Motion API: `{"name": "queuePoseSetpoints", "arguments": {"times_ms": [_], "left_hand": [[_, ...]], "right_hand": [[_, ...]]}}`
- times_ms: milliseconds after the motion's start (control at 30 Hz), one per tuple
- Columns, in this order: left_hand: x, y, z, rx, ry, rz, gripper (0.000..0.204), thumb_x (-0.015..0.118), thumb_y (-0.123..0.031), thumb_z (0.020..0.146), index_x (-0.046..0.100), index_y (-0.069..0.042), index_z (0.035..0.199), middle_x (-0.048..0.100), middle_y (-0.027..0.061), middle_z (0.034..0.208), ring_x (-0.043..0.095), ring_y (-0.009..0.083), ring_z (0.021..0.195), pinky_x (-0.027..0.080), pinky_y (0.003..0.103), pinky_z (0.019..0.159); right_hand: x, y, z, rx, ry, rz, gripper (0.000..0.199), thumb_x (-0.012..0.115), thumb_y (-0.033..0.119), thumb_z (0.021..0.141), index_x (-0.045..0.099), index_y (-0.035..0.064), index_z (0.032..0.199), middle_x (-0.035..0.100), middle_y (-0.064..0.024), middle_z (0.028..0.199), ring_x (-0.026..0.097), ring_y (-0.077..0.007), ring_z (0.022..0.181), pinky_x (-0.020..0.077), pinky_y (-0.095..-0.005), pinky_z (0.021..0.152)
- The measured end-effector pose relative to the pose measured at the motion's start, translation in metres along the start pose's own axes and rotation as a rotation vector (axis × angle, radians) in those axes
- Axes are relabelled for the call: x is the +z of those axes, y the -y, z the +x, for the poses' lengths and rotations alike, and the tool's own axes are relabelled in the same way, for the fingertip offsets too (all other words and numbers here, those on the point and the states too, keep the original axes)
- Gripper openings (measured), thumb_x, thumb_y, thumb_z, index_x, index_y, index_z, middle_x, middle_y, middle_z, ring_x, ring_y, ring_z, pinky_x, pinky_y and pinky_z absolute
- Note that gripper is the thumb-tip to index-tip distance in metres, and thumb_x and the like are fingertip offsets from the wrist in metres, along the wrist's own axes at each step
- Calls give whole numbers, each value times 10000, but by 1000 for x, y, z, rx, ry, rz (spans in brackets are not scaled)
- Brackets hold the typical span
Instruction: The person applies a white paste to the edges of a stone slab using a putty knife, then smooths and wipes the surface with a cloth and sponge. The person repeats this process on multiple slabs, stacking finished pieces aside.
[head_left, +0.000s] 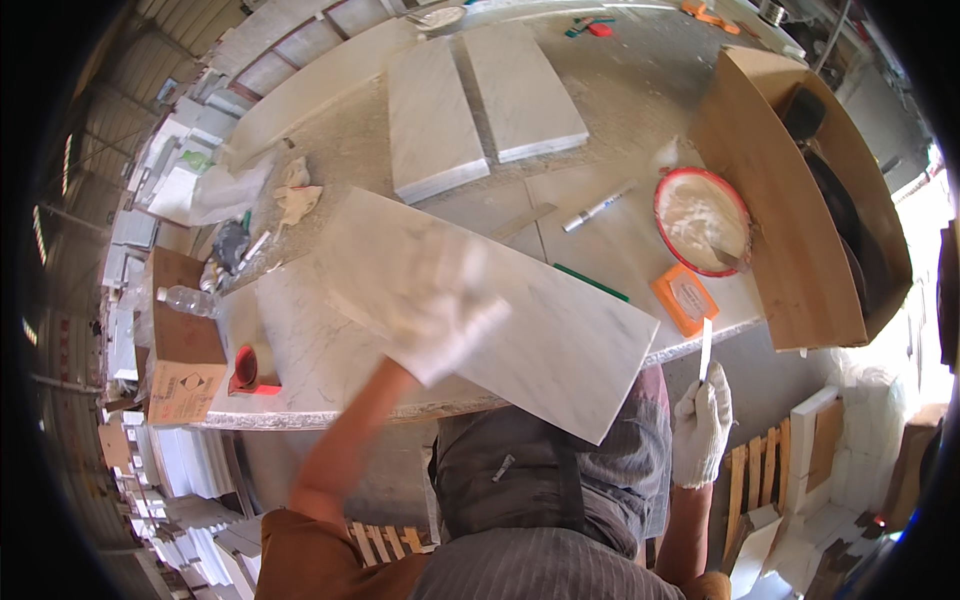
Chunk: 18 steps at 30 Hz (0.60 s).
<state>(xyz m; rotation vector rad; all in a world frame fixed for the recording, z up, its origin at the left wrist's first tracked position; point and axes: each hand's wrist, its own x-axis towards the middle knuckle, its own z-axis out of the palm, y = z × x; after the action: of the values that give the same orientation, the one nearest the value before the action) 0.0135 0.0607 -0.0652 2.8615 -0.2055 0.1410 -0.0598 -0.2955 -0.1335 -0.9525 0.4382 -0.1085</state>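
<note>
The left hand (445,305), in a white knit glove and blurred by motion, lies flat and spread on top of a large rectangular slab of white, grey-veined marble (560,345), pressing rather than gripping it. The slab lies at a slant on the grey stone desk (300,350), its near corner jutting out past the desk's front edge toward the person's body.

The right hand (702,425), also in a white glove, hangs below the desk's edge, closed around a thin, flat white blade or spatula (706,350) that points upward.

The slab looks heavy, rigid and brittle. Its polished face is likely slippery under a cloth glove, and its corners and thin edges would chip if knocked. It seems best taken by two opposite long edges, palms under or clamped on the sides, with the overhanging corner supported so it does not tip off.

Further out on the desk, just beyond the slab, lie a green pencil-like stick (590,282), an orange rectangular sponge or block (685,298) and a white marker pen (598,207). A red-rimmed round bowl of white powder or paste (700,220) stands near an open brown cardboard box (790,200). Two more grey-white marble slabs (480,105) lie side by side farther back. To the left are a clear plastic bottle (188,300) and a small red cup (245,368).
</note>
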Motion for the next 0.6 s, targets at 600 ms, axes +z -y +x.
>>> {"name": "queuePoseSetpoints", "arguments": {"times_ms": [600], "left_hand": [[0,-104,-104,585,106,-683,251,641,-296,969,701,-84,1091,716,91,1099,685,292,1007,537,448,992]], "right_hand": [[-41,-3,-9,189,79,185,242,580,147,1061,594,77,1292,610,12,1006,553,-89,826,496,-245,718]]}}
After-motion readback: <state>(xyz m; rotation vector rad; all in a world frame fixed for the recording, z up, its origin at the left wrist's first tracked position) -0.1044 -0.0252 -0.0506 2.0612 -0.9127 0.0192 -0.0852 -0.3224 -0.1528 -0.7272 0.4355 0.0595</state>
